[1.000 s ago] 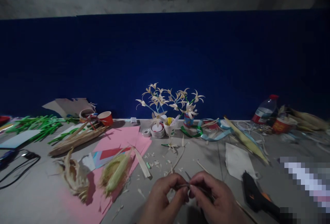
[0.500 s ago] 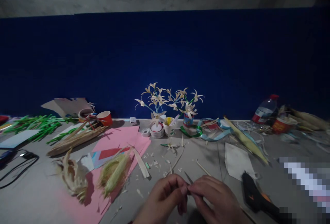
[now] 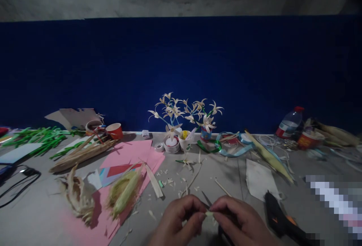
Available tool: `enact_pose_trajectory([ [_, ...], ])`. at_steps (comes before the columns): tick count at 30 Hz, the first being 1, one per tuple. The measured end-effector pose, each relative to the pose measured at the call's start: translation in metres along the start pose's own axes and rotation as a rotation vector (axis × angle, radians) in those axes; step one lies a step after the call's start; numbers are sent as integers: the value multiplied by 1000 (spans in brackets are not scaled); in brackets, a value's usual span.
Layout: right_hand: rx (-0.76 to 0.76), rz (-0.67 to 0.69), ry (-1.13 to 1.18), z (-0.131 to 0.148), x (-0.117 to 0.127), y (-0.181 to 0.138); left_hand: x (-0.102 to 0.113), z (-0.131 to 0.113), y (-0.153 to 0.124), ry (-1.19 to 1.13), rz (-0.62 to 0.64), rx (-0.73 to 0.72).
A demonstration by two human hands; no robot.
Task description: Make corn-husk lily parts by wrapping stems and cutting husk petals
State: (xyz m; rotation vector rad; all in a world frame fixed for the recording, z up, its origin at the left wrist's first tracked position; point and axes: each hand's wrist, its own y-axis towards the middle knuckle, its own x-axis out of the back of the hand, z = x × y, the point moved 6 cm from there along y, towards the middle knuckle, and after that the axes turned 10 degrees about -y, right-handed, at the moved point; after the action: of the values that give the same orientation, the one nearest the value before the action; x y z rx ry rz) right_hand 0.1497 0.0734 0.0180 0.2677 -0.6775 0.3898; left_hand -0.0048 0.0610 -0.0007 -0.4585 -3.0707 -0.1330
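Observation:
At the bottom centre, my left hand (image 3: pixel 182 217) is closed, pinching a small pale piece of corn husk (image 3: pixel 209 214) between thumb and fingertips. My right hand (image 3: pixel 240 216) touches the piece's other end. Also in the right hand is a pair of scissors (image 3: pixel 206 197); a dark blade points up and away past the fingertips, and part of the black handle shows below. Just beyond the hands lie pale husk scraps (image 3: pixel 169 182) and a thin stick (image 3: pixel 223 186). A loose white husk flower (image 3: pixel 186 162) rests farther back.
Husk flowers (image 3: pixel 174 110) stand in small pots at the back. Pink paper (image 3: pixel 127 151) and corn husks (image 3: pixel 127 197) lie left. At right are a black glue gun (image 3: pixel 278 216), a white cloth-like sheet (image 3: pixel 260 178) and a plastic bottle (image 3: pixel 291 121). A blue partition (image 3: pixel 181 57) stands behind.
My hands have turned slightly and moved a little apart at the fingertips. The pale husk piece now shows between them, and the scissors' black handle has come into sight.

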Motion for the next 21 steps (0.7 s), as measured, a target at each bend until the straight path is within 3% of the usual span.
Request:
enact_pose_trajectory([
  [5, -82, 38, 154, -2, -1, 1, 7, -15, -11, 310, -165, -309],
  [10, -153, 84, 425, -6, -8, 0, 5, -20, -8, 286, -97, -295],
  [14, -241, 149, 809, -4, -14, -5, 4, -22, -3, 242, -83, -274],
  [17, -286, 59, 1011, -4, -13, -8, 2, -24, -5, 212, -99, -305],
  [19, -236, -23, 957, -6, -10, -9, 2, -25, -7, 216, -120, -348],
  [21, -140, -82, 673, -10, -6, -10, 3, -25, -10, 258, -156, -377],
])
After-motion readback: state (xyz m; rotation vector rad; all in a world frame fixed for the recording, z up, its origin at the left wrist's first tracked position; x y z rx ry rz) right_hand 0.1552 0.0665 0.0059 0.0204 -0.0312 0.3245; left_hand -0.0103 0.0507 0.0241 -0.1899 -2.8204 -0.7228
